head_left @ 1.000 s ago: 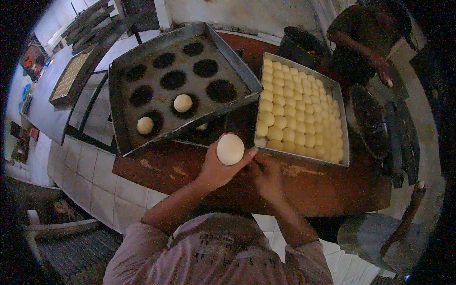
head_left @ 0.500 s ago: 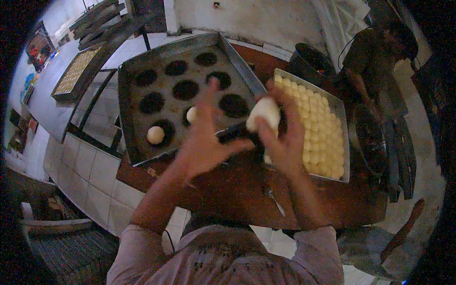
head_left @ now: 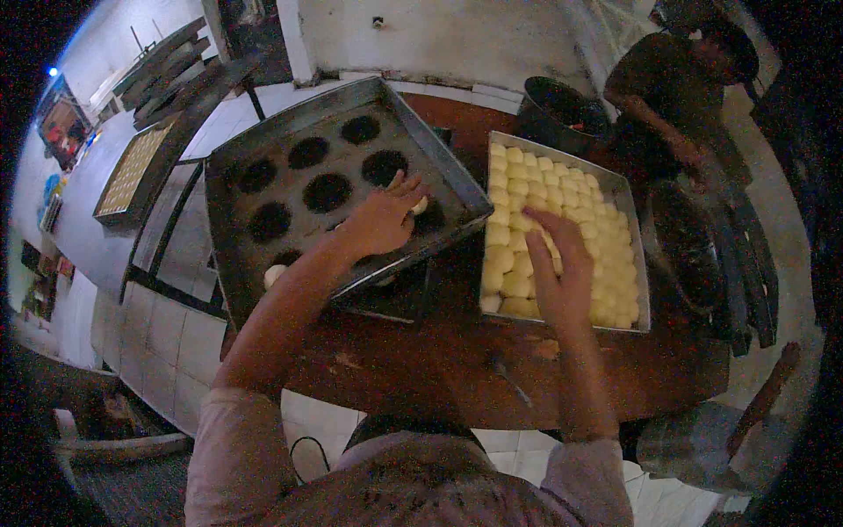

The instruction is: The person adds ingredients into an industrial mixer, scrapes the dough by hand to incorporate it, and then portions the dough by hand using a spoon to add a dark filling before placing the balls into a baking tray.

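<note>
My left hand (head_left: 384,218) is over the large dark metal tray (head_left: 474,211). Its fingers and thumb curve round a pale dough ball (head_left: 421,205), which shows only in part beside the fingertips. Another dough ball (head_left: 275,276) rests near the tray's front left, partly behind my left forearm. On the right, my right hand (head_left: 564,263) hovers over a shallow pan (head_left: 639,263) packed with rows of yellowish dough balls (head_left: 569,187). Its fingers are apart, and I see nothing between them.
Both trays sit on a brown wooden table (head_left: 439,369); a thin metal utensil (head_left: 514,385) lies near its front edge. Behind the pan stands a dark bucket (head_left: 562,114). A co-worker (head_left: 676,97) is at the far right. Another filled tray (head_left: 136,171) rests at far left.
My right hand has given up the dough ball and moved over the filled pan. My left hand has moved rightward over the dark tray, now with a dough ball at its fingers.
</note>
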The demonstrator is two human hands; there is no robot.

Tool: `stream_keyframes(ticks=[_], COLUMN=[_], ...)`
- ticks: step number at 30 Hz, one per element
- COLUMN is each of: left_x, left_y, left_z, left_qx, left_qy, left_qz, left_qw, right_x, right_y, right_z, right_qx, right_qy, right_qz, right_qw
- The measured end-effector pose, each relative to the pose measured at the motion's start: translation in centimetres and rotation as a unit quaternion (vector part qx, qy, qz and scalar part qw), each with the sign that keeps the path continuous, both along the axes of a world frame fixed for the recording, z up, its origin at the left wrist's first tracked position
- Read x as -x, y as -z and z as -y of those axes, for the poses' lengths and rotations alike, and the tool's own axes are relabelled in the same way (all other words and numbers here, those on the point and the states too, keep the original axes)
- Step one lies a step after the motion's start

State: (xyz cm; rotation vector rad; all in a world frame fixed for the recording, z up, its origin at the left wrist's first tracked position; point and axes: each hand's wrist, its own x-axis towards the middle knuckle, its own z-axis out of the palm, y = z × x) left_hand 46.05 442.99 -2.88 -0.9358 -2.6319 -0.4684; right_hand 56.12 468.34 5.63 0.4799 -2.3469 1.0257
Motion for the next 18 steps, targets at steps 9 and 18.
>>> stream_keyframes(ticks=[9,18], left_x=[3.1,-6.1], left_y=[1.1,-9.0], left_z=[-2.1,-7.3], left_qx=[0.1,-0.609], left_qy=[0.088,0.066], left_qz=[0.087,0.458], left_qw=[0.987,0.644], right_x=[-15.2,-9.9], right_y=[10.1,4.5], right_z=[-14.3,-7.6], right_qx=[0.044,0.163], right_qy=[0.228,0.174], right_qz=[0.182,0.108], right_qw=[0.956,0.965])
